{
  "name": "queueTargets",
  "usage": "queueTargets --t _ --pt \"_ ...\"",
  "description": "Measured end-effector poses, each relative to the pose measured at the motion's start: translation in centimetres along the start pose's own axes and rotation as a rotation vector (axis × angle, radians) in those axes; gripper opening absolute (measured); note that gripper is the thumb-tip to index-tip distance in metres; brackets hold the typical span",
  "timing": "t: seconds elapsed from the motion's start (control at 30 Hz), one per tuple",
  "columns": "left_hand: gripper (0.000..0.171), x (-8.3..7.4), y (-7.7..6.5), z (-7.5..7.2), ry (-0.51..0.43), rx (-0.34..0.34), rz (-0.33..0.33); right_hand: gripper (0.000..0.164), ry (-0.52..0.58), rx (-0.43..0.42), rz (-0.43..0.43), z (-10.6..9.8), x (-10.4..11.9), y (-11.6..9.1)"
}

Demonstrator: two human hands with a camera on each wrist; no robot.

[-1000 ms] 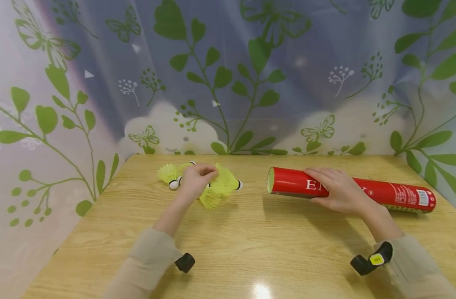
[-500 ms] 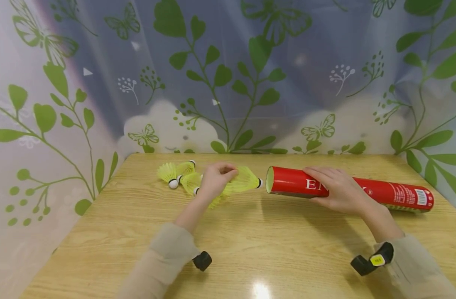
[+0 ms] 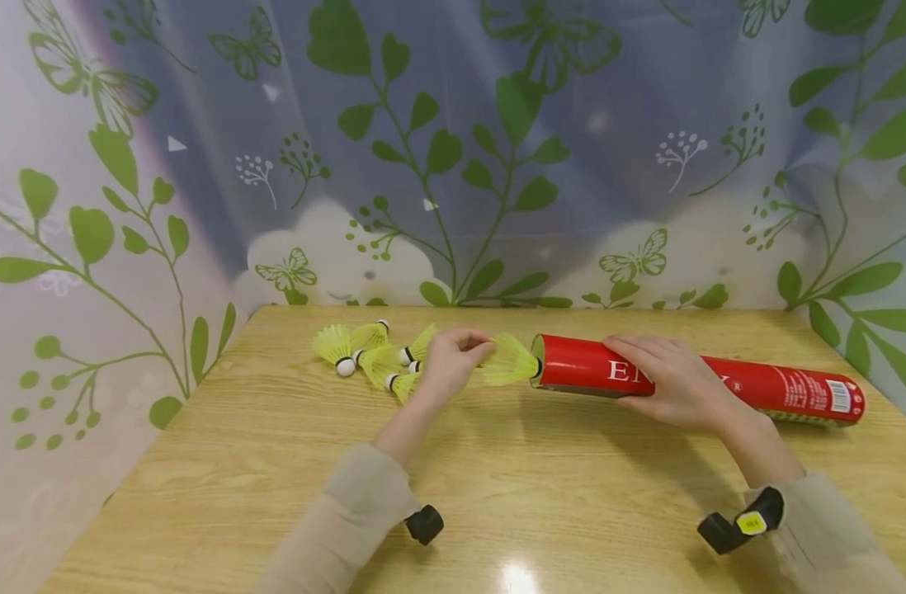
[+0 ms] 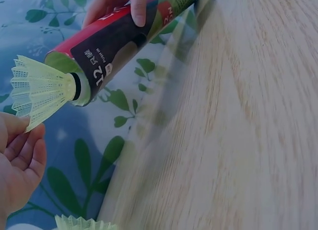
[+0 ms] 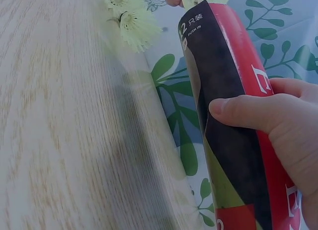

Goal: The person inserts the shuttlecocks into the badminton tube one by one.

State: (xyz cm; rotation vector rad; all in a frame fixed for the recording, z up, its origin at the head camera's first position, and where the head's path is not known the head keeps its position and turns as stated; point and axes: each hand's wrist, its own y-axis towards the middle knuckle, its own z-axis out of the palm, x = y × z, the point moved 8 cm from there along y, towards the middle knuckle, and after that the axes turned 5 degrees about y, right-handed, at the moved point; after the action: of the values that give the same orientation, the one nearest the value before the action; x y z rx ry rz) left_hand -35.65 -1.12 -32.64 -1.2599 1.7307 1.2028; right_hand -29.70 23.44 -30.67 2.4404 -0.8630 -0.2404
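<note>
Over on the left of the table (image 3: 223, 462), a loose cluster of yellow shuttlecocks (image 3: 332, 343) lies jumbled, white corks pointing several ways. Just right of them is the person's left hand (image 3: 453, 363), thumb and fingers pinching the skirt edge of another yellow shuttlecock (image 3: 509, 360). That one points cork-first into the open left mouth of a red tube (image 3: 765, 386); from the left wrist I can see its black band (image 4: 77, 86) in the opening, the skirt outside. Farther right, the right hand (image 3: 679, 384) grips the tube near its middle, fingers curled over the top, thumb on the dark panel (image 5: 223, 76). Beyond that hand, the tube's right end carries white print and a barcode (image 3: 839, 394).
</note>
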Motion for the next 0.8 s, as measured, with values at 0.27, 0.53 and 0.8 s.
queueTargets --t 0.27,0.53,0.8 --pt "0.011 0.7 0.3 1.8 -0.057 -0.007 -0.046 0.083 0.009 0.006 0.001 0.2 0.0 -0.2" --pt "0.011 0.3 0.3 2.9 -0.046 -0.005 -0.017 0.083 0.01 0.011 0.005 0.2 0.0 -0.2" --pt "0.011 -0.3 0.1 2.8 0.099 0.001 0.039 0.084 0.003 -0.006 -0.031 0.1 0.3 -0.1"
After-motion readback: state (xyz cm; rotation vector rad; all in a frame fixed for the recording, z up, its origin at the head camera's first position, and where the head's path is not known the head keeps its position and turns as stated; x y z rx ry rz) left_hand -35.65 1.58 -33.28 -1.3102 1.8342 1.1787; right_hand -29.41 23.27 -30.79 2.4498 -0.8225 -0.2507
